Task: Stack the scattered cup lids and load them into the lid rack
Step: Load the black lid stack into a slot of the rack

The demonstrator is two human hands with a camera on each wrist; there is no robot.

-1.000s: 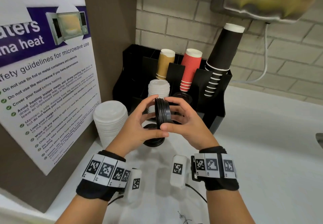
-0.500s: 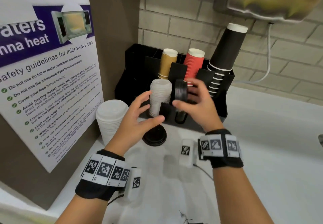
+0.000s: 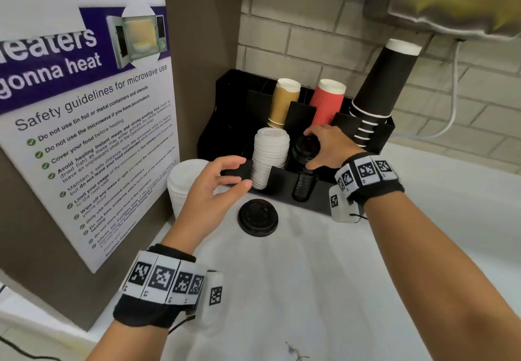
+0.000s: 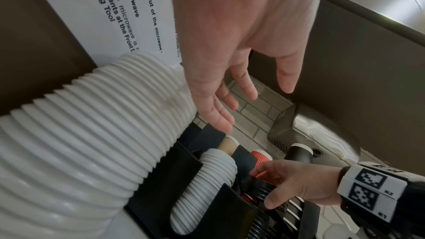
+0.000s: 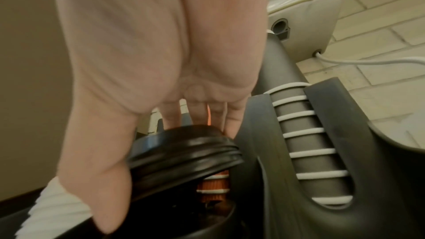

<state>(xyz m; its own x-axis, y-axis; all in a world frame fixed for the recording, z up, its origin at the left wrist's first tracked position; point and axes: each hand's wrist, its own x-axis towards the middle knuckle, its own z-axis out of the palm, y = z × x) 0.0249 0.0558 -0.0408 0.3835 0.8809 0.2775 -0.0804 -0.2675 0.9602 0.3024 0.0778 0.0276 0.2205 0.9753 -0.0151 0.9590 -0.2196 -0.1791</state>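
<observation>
A person's right hand (image 3: 327, 146), fingers clamped round a short stack of black lids (image 3: 306, 149), sets it onto the black column in the lid rack (image 3: 375, 138). The left hand (image 3: 217, 188) hovers empty, fingers apart, above a loose black lid (image 3: 258, 217) on the tabletop (image 3: 310, 290). The stack should go down level and seat squarely before the grip lets go.

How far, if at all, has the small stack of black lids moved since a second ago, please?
Yes. The right hand has carried the black lid stack away from the person into the lid rack, beside the white lids.
</observation>
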